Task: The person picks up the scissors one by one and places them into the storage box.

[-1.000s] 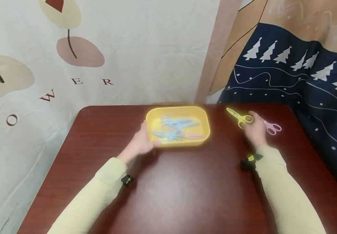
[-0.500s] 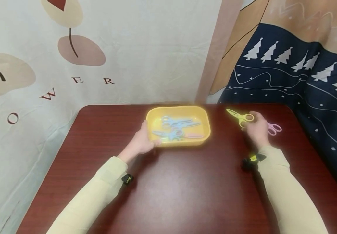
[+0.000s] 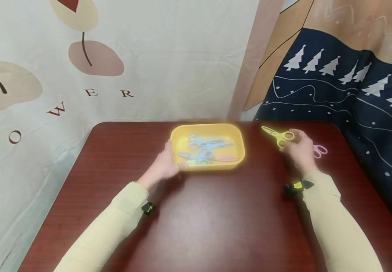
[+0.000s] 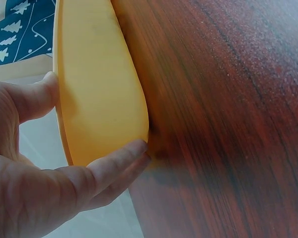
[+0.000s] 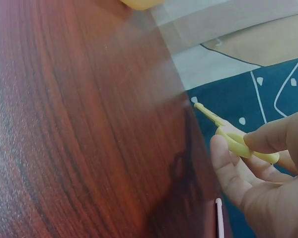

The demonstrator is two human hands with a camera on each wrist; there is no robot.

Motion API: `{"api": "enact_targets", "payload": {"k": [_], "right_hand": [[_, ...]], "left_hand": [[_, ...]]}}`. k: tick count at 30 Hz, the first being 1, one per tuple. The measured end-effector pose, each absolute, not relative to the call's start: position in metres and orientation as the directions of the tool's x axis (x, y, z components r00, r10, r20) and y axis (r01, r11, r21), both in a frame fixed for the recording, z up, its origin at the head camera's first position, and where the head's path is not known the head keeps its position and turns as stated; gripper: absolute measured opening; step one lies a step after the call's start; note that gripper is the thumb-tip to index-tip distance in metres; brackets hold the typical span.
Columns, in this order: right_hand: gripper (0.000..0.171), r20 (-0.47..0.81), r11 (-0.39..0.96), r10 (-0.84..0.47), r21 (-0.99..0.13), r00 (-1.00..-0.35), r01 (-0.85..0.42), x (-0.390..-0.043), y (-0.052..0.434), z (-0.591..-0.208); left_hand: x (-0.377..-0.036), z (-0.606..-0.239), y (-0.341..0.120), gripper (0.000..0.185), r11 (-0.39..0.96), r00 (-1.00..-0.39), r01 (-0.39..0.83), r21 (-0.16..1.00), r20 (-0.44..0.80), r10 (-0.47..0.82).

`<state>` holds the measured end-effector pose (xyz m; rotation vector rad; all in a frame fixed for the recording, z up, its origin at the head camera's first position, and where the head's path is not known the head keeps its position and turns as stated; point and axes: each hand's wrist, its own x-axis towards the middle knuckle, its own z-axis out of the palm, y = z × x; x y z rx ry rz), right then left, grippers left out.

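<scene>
My left hand grips the left end of a yellow plastic tray. In the left wrist view, thumb and fingers spread across the tray's outer wall, from its rim to its lower edge. Blue scissors and a pink piece lie inside. My right hand pinches yellow scissors by the handle loops, blades pointing to the far left. The right wrist view shows the scissors raised, with a shadow on the table. Behind this hand lie pink scissors, their blades hidden.
Everything is on a dark red wood-grain table with rounded far corners. A pale printed cloth hangs behind it. At the right is a navy cloth with white trees. Each wrist wears a small black camera.
My right hand has shifted slightly to the right and covers more of the pink scissors. The yellow scissors remain pinched, almost in the same spot. Left hand and tray stay put.
</scene>
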<state>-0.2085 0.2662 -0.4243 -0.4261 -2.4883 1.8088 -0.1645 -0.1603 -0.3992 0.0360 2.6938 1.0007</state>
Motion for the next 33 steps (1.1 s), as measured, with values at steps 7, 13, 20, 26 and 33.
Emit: {"api": "enact_targets", "payload": {"k": [7,13,20,26,33], "right_hand": [[0.069,-0.128,0.215,0.211,-0.961,-0.969,0.173,-0.206,0.262,-0.418],[0.069,-0.141,0.136,0.191,-0.976,-0.971,0.169,-0.206,0.256,-0.408],[0.069,-0.128,0.179,0.169,-0.971,-0.977,0.158,-0.204,0.249,-0.399],[0.067,-0.122,0.191,0.124,-0.971,-0.985,0.144,-0.200,0.243,-0.391],[0.064,-0.099,0.128,0.088,-0.986,-0.991,0.110,-0.197,0.234,-0.383]], "left_hand": [[-0.165,-0.399,-0.162,0.110,0.755,-0.963,-0.067,0.652,-0.240,0.122],[-0.169,-0.397,-0.164,0.109,0.762,-0.961,-0.062,0.645,-0.245,0.129],[-0.172,-0.397,-0.165,0.109,0.761,-0.962,-0.050,0.647,-0.235,0.137],[-0.171,-0.397,-0.165,0.110,0.756,-0.962,-0.054,0.652,-0.236,0.134],[-0.172,-0.398,-0.165,0.111,0.752,-0.963,-0.059,0.657,-0.237,0.131]]}}
